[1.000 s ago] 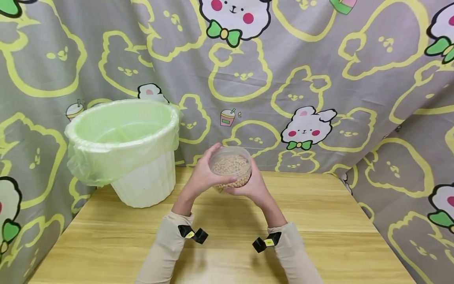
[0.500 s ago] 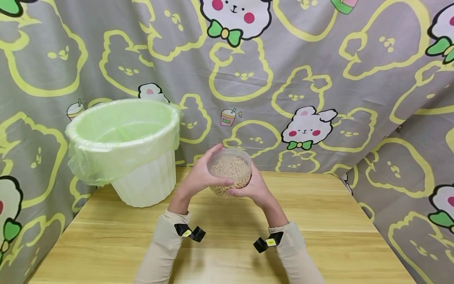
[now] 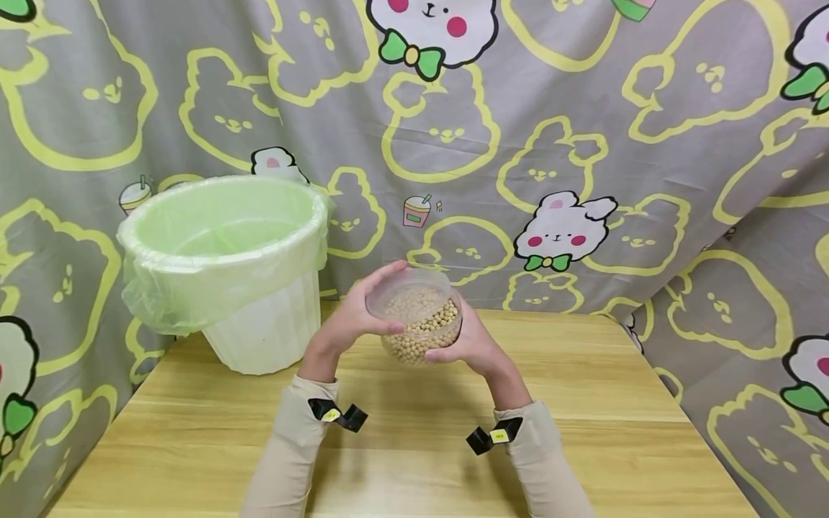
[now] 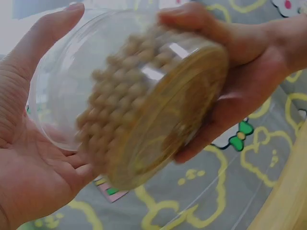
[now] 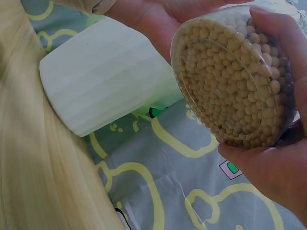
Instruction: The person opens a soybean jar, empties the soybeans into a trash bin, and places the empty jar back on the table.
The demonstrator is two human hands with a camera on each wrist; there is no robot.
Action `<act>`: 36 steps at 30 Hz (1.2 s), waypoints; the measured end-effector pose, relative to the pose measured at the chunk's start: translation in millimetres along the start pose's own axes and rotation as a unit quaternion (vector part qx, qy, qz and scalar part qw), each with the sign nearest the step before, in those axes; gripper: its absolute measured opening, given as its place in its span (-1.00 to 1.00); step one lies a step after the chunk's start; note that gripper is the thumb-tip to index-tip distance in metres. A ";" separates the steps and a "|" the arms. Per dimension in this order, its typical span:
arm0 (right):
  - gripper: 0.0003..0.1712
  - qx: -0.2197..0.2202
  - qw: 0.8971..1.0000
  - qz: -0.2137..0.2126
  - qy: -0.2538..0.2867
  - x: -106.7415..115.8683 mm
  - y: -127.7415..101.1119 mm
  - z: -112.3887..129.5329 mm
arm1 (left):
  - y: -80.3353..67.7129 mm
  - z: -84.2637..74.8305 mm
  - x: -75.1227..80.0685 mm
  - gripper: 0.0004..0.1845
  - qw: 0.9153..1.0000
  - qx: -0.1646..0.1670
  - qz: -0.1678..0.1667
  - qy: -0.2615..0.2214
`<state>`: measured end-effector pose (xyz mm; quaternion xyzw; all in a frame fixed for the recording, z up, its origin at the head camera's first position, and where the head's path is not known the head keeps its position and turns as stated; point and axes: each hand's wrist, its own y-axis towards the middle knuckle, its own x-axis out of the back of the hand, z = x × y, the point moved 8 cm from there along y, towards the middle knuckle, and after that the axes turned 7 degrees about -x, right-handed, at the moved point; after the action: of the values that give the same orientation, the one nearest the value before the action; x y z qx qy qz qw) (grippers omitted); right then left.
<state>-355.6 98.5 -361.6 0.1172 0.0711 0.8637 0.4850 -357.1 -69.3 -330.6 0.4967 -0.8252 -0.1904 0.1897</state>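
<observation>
In the head view a clear plastic jar [image 3: 421, 351] of round, pale beans [image 3: 445, 316] is held up over the table's far part, tilted. My right hand [image 3: 476, 347] grips its right side, thumb in front. A clear round lid [image 3: 408, 291] lies askew over the mouth, shifted left, so beans show uncovered at the right. My left hand [image 3: 355, 314] holds that lid by its left edge, thumb in front and fingers behind. The left wrist view shows the lid's clear side [image 4: 60, 86] next to my left palm. From the right wrist the bean-filled jar bottom [image 5: 220, 91] faces the camera.
A white bin [image 3: 272, 327] with a pale green liner bag [image 3: 194, 288] over its rim stands at the table's back left, left of the hands. The wooden table [image 3: 615, 403] ends at a grey cartoon-print curtain [image 3: 563, 93] behind and on both sides.
The lid has come away from its seat on the jar and moved left with my left hand. The jar has dipped slightly lower and right in my right hand.
</observation>
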 end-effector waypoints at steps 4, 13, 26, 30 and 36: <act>0.39 -0.008 1.000 -0.006 0.005 4.0 -0.5 -1.4 | -4.9 -1.6 15.5 0.18 1.000 0.001 -0.029 -0.004; 0.29 0.010 1.000 -0.007 0.021 16.6 -4.2 5.6 | -10.5 0.9 34.0 0.10 0.995 0.025 -0.085 0.046; 0.28 0.023 0.999 -0.028 0.030 37.7 -9.4 14.0 | -18.4 43.3 52.5 -0.03 0.979 0.085 -0.153 0.108; 0.25 0.023 0.998 -0.035 0.035 42.1 -10.3 12.4 | -24.4 65.1 51.8 0.05 0.973 0.119 -0.143 0.135; 0.23 0.030 0.998 -0.046 0.035 48.6 -11.3 12.6 | -28.3 89.7 45.0 0.20 0.955 0.168 -0.089 0.226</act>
<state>-367.3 146.0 -345.6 0.0976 0.1194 0.8415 0.5178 -400.6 -110.5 -416.0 0.6227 -0.7336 0.0524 0.2673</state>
